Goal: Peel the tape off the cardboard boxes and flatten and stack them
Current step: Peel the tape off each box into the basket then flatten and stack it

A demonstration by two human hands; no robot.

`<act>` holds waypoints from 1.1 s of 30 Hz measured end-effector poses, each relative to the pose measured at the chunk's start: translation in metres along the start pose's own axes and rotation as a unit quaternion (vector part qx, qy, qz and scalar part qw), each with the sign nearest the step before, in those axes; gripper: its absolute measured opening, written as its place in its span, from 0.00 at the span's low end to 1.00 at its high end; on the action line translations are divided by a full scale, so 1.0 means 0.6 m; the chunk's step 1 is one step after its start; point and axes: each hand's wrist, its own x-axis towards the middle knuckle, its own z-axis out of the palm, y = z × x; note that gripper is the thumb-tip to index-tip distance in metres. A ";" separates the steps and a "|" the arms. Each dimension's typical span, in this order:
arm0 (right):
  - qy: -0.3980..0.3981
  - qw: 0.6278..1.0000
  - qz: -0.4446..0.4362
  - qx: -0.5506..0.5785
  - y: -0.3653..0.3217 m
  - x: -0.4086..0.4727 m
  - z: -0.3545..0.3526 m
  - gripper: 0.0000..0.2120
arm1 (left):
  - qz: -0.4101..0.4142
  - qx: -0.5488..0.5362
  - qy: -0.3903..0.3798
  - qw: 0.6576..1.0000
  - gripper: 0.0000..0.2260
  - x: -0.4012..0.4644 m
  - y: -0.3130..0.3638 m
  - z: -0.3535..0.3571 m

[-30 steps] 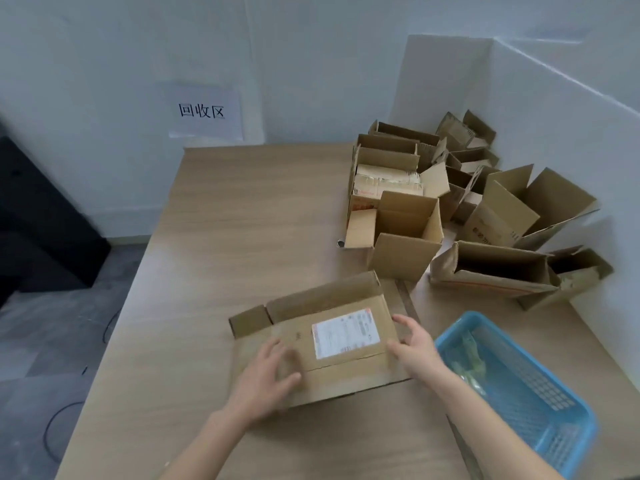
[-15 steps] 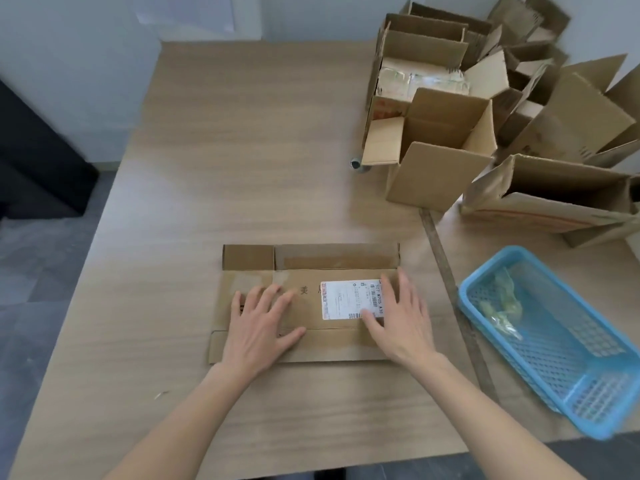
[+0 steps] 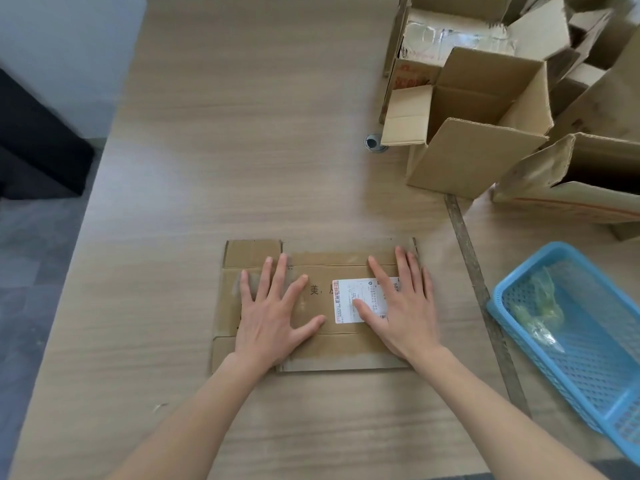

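A flattened brown cardboard box (image 3: 318, 351) lies on the light wood-grain desk (image 3: 242, 133), near its front edge and roughly centred. Both hands rest palm-down on it with fingers straight and spread. The left hand (image 3: 273, 313) covers the left half of the panel. The right hand (image 3: 401, 306) covers the right half, its thumb and part of its palm lying over a white rectangular shipping label (image 3: 356, 299) stuck to the cardboard. Dark printed characters show between the two hands. A narrow flap of the flattened box extends along the far edge, beyond the fingertips.

At the right of the desk stands a blue perforated plastic basket (image 3: 588, 368), well apart from the flattened box; it holds crumpled clear tape strips (image 3: 536, 310). A long narrow metal strip (image 3: 481, 299) runs across the desk surface between the box and the basket. At the far right corner, a cluster of open unflattened brown cardboard boxes (image 3: 485, 126) stands with flaps raised. A small round grey fitting (image 3: 374, 143) sits in the desk just beside the nearest of them.
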 end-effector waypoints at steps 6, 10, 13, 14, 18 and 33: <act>0.004 1.000 -0.005 -0.005 0.005 0.004 0.009 0.38 | -0.007 0.023 0.015 1.000 0.35 0.001 -0.003 0.010; -0.014 1.000 -0.002 -0.009 0.002 0.005 0.002 0.39 | -0.017 -0.001 -0.015 1.000 0.34 0.005 0.000 -0.002; -0.059 0.998 0.001 0.003 0.000 0.002 -0.023 0.40 | -0.025 -0.047 -0.042 0.998 0.35 0.002 -0.004 -0.025; -0.058 0.998 0.014 0.019 0.002 -0.005 -0.033 0.41 | -0.044 -0.051 -0.038 0.997 0.36 -0.005 -0.007 -0.034; -0.053 0.987 0.137 0.057 0.030 -0.078 -0.065 0.48 | -0.195 -0.043 -0.034 0.979 0.49 -0.067 -0.031 -0.057; -0.066 0.947 0.234 0.209 0.012 -0.110 -0.108 0.32 | -0.422 -0.349 -0.002 0.837 0.47 -0.106 -0.043 -0.101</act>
